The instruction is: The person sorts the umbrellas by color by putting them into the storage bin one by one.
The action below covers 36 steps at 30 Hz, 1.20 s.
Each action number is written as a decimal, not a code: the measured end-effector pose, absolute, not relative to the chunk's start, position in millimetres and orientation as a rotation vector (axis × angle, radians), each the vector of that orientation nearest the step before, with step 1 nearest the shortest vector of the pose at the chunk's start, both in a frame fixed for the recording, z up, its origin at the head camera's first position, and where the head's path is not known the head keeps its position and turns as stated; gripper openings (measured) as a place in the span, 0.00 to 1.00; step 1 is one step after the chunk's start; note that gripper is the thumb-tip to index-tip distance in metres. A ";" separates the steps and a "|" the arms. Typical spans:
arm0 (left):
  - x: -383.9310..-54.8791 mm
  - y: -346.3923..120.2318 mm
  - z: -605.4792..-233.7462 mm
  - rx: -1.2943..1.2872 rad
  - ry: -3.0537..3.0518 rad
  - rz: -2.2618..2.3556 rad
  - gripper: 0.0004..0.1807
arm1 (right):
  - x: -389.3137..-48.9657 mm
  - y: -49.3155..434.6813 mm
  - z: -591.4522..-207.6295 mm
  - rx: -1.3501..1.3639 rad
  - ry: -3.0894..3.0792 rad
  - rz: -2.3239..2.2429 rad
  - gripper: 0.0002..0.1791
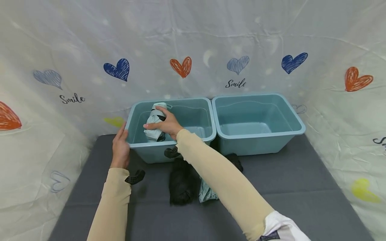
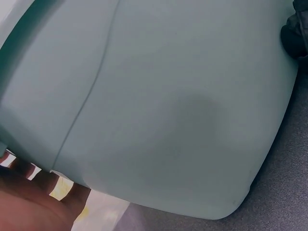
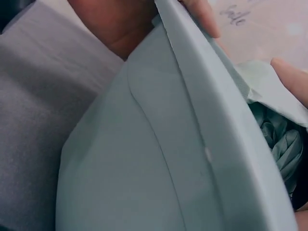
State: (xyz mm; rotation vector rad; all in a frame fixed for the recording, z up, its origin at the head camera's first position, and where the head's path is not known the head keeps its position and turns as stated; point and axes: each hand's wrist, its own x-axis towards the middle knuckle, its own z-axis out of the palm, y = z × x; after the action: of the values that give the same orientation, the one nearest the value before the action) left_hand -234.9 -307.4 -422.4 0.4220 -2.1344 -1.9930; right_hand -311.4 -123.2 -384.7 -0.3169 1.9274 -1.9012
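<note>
My right hand (image 1: 169, 124) reaches into the left light-blue bin (image 1: 172, 143) and holds a folded pale-green umbrella (image 1: 154, 119). Thumb and fingers sit on opposite sides of the umbrella, which has a strap round it and a loop at its far end. In the right wrist view its fabric (image 3: 284, 149) shows bunched behind the rim. My left hand (image 1: 120, 149) grips the bin's left rim at the near corner. From the right wrist view, the left hand (image 3: 118, 24) has its palm outside the wall and a digit over the rim.
A second light-blue bin (image 1: 250, 145) stands close at the right. On the dark grey table (image 1: 156, 217), a black folded bundle (image 1: 182, 184) lies before the left bin. Beside it, a pale-green fabric bundle (image 1: 207, 193) and another black bundle (image 1: 235, 161) are partly hidden by my right sleeve.
</note>
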 end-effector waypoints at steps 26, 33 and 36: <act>-231.2 -308.0 -425.3 0.403 -2.114 -1.997 0.27 | -312.2 -161.3 -388.2 -0.395 2.021 -1.651 0.51; -232.1 -307.7 -422.5 0.397 -2.127 -1.974 0.27 | -316.7 -168.4 -389.5 -0.409 2.021 -1.610 0.51; -231.2 -307.2 -421.9 0.408 -2.131 -1.966 0.27 | -318.5 -169.7 -391.0 -0.404 2.030 -1.567 0.52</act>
State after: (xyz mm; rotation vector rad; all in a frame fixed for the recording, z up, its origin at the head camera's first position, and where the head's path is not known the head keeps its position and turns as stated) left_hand -231.2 -307.2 -421.9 0.4075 -2.1306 -1.9662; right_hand -318.5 -169.7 -391.0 -0.4041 2.0300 -1.5674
